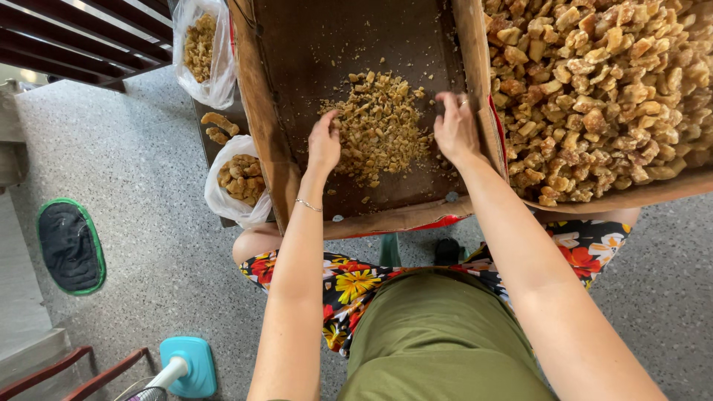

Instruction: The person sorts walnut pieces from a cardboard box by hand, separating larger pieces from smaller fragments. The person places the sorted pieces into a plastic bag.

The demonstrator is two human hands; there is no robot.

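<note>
A speckled grey floor fills the left side and lower right corner of the frame. Upper right, a wide cardboard box is heaped with large golden-brown nut chunks. Beside it at top centre sits a second cardboard box, brown inside, with a strip of red showing along its near edge; on its bottom lies a smaller pile of finely broken nut pieces.

Both hands are inside this middle box. The left hand rests at the left edge of the small pile, fingers curled downward onto the pieces; whether it pinches anything cannot be told. The right hand sits at the pile's right edge against the box wall, fingers bent down and loosely open, a ring on one finger.

In the upper left, a clear plastic bag holds pale nut pieces, and below it a white plastic bag holds darker chunks, with a few loose pieces between them. At far left lies a dark oval mat edged in green. At the bottom left stands a light blue fan base.
</note>
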